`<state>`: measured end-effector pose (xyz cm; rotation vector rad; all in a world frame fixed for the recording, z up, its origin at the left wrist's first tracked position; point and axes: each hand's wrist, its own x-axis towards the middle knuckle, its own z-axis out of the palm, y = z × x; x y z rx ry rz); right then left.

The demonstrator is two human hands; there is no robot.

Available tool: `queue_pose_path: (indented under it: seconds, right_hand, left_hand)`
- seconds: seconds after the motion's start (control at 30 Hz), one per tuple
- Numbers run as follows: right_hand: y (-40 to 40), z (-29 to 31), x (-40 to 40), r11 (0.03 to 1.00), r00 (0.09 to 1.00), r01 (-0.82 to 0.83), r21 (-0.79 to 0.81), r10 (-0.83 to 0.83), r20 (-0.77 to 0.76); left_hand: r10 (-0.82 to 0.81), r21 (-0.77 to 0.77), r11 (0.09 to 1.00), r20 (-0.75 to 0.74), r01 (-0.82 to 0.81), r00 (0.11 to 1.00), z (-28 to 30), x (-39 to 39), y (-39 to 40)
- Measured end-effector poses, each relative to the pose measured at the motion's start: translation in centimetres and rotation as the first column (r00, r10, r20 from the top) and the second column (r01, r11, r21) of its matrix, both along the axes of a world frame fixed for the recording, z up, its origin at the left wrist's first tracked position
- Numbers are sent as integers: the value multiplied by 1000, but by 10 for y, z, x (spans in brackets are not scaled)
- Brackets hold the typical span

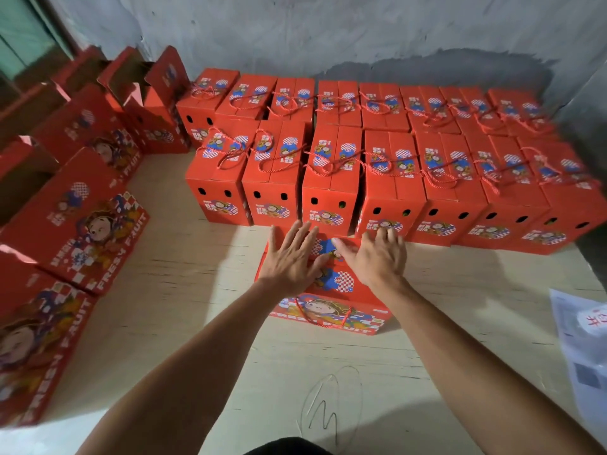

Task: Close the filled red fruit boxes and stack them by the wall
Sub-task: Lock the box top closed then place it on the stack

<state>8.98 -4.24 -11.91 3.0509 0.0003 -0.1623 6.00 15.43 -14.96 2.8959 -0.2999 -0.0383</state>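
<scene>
On the pale wooden floor [184, 290], centre foreground: one red printed cardboard fruit box [331, 290], closed, its far end touching the front row of stacked boxes. A red cord handle [323, 318] hangs over its near face, above the lettering "FRESH FRUIT".

Left hand [290, 257]: flat on the box top, fingers [294, 233] spread wide and straight, gripping nothing.

Right hand [377, 261]: flat on the same top, just beside the left, fingers [387, 236] spread and straight, thumb pointing toward the left hand.

Against the grey stained wall [328, 34]: two rows of closed red boxes with twisted cord handles [387, 159], side by side, each with two dark oval holes in its near end.

Along the left side: a line of red boxes with open upright flaps [78, 224], printed with a cartoon figure.

Right edge: white printed paper sheets [578, 339] on the floor.

Near foreground: a thin wire loop [331, 405] lying on the floor between the forearms.
</scene>
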Motion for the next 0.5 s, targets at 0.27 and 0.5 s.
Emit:
queue_pose_path:
  seconds: [0.27, 0.5]
  right_hand:
    - [6, 7, -49, 991, 990, 136, -15, -136, -31]
    - [32, -7, -94, 986, 991, 104, 128, -91, -102]
  left_hand:
    - [106, -88, 991, 56, -101, 993, 6, 17, 27]
    - [522, -348, 750, -210, -562, 827, 4, -6, 2]
